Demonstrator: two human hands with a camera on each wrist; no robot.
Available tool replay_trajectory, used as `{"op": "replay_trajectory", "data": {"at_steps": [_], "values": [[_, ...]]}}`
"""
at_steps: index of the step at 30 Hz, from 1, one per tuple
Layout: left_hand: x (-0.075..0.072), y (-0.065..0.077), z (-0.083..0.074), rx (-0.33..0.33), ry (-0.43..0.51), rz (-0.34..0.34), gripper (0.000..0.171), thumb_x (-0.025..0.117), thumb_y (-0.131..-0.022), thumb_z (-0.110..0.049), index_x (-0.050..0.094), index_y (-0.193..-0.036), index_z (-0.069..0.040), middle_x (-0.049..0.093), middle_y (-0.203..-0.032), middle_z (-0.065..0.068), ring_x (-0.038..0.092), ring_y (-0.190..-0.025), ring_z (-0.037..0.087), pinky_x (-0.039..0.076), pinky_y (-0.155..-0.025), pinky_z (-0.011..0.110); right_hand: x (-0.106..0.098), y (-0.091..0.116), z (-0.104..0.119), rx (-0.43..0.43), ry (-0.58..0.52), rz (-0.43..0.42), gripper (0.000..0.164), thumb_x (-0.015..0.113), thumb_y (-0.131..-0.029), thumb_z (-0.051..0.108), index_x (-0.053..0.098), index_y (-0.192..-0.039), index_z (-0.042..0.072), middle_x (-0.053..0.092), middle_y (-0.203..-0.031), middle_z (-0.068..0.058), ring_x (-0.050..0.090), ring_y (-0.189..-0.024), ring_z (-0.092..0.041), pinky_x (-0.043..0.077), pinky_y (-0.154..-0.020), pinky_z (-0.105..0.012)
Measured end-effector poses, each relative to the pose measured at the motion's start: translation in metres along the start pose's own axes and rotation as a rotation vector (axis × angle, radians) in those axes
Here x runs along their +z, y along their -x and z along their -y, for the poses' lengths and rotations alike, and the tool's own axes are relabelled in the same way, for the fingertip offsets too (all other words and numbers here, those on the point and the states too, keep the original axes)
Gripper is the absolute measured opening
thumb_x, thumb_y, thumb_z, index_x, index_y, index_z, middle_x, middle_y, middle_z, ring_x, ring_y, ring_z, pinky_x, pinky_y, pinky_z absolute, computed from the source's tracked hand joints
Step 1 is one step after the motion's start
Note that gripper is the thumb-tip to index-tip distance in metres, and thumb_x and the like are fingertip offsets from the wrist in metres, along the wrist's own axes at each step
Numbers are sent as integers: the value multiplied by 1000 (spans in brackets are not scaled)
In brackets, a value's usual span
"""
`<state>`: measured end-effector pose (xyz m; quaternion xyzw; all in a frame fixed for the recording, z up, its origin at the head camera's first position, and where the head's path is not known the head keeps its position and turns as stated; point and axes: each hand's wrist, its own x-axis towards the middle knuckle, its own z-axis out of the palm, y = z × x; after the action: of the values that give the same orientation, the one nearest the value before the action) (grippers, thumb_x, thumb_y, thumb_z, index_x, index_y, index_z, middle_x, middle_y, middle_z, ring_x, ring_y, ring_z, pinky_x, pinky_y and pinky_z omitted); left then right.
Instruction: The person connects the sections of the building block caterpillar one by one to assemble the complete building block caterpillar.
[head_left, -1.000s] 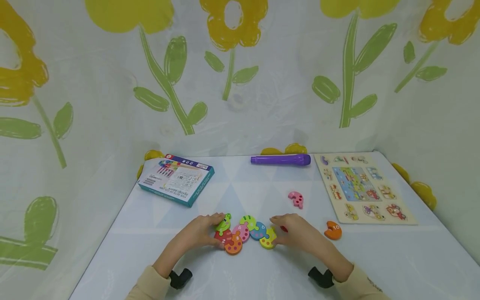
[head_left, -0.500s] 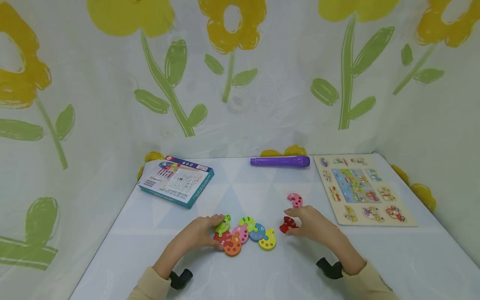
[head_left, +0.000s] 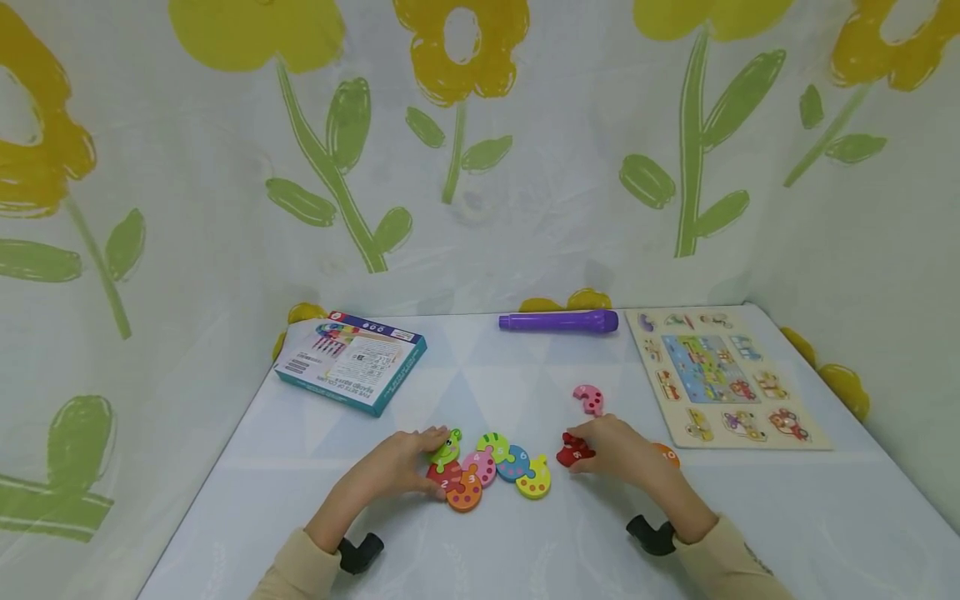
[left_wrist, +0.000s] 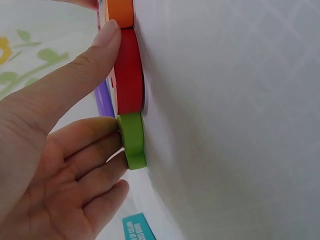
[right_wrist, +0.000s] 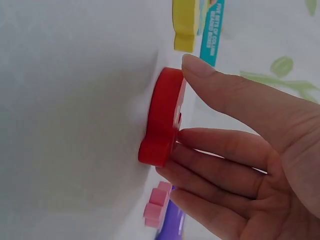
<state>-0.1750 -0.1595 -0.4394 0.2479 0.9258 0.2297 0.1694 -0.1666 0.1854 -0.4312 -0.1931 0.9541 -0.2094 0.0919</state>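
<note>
A caterpillar number puzzle (head_left: 465, 495) lies joined on the table, with a green smiling head (head_left: 447, 451) at its left end and a yellow piece (head_left: 535, 481) at its right end. My left hand (head_left: 390, 467) holds the head end, thumb on the red piece (left_wrist: 129, 72) and fingers against the green head's edge. Right of the yellow piece, my right hand (head_left: 622, 450) holds a loose red puzzle piece (head_left: 573, 452) between thumb and fingers, apart from the chain. Behind that hand lies a pink puzzle piece (head_left: 591, 400). An orange puzzle piece (head_left: 667, 454) is partly hidden by the right wrist.
At the back left lies a flat teal-edged box (head_left: 352, 362). A purple toy microphone (head_left: 558, 322) rests along the back edge, and a wooden picture puzzle board (head_left: 678, 421) lies at the right. Flower-printed cloth (head_left: 480, 250) encloses the table behind and at the sides.
The right hand has moved right, away from the chain's yellow end, and the red piece now shows between its fingers. The hand now partly covers the orange piece. The left hand has stayed put.
</note>
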Motion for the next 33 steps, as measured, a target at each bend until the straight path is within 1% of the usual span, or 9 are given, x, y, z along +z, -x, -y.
{"op": "replay_trajectory", "data": {"at_steps": [3, 6, 10, 13, 15, 18, 23, 27, 33], "values": [[-1, 0, 0, 8, 3, 1, 85, 84, -72, -34, 46, -143, -7, 42, -148, 9, 36, -138, 28, 34, -108, 49, 4, -1, 0, -24, -14, -12, 48, 86, -72, 20, 70, -113, 1, 71, -106, -10, 56, -78, -12, 53, -71, -26], [-1, -1, 1, 11, 8, 4, 86, 85, -71, -35, 46, -143, -8, 42, -148, 9, 36, -138, 28, 35, -108, 49, 7, -3, 1, -26, -8, -31, 47, 87, -71, 19, 71, -112, 1, 71, -105, -9, 58, -82, -13, 56, -77, -31], [0, -2, 3, 18, 3, 13, 86, 84, -71, -37, 46, -144, -10, 41, -149, 7, 35, -139, 26, 33, -109, 48, 10, -5, 2, 11, -12, -49, 44, 86, -72, 17, 71, -111, 2, 71, -103, -7, 59, -84, -14, 56, -81, -34], [-1, -4, 4, 33, -2, 21, 87, 84, -71, -39, 46, -144, -10, 41, -149, 7, 35, -139, 26, 33, -109, 49, 10, -6, 2, 12, -17, -55, 44, 86, -72, 15, 71, -111, 2, 71, -102, -6, 59, -83, -14, 56, -81, -34], [-3, -4, 4, 41, -3, 28, 86, 84, -71, -38, 46, -144, -10, 41, -149, 6, 34, -139, 26, 33, -109, 49, 9, -6, 1, -20, -11, -57, 44, 86, -72, 15, 71, -111, 1, 71, -103, -7, 60, -85, -14, 56, -81, -34], [-5, -6, 5, 54, -12, 38, 86, 83, -71, -39, 46, -144, -11, 41, -149, 4, 34, -139, 24, 33, -110, 48, 5, -5, -3, -109, -3, -58, 44, 85, -72, 12, 71, -112, 0, 71, -105, -9, 62, -87, -16, 57, -80, -33], [-7, -10, 6, 71, -39, 49, 86, 84, -70, -41, 47, -143, -13, 43, -148, 4, 36, -138, 24, 34, -109, 48, 0, -5, -7, -215, -43, -17, 43, 84, -73, 8, 70, -113, 1, 71, -108, -8, 61, -86, -14, 56, -74, -25], [-8, -14, 8, 86, -56, 57, 87, 83, -70, -43, 48, -143, -15, 43, -148, 3, 37, -137, 24, 36, -108, 47, -2, -6, -8, -245, -57, 40, 43, 83, -75, 9, 69, -116, 2, 70, -110, -7, 61, -86, -11, 55, -75, -23], [-11, -21, 12, 135, -31, 84, 85, 84, -70, -39, 48, -143, -14, 43, -148, 1, 37, -138, 22, 36, -108, 44, -4, -5, -8, -275, -68, 89, 46, 82, -77, 10, 68, -120, 3, 69, -115, -6, 63, -96, -15, 55, -82, -28]]}}
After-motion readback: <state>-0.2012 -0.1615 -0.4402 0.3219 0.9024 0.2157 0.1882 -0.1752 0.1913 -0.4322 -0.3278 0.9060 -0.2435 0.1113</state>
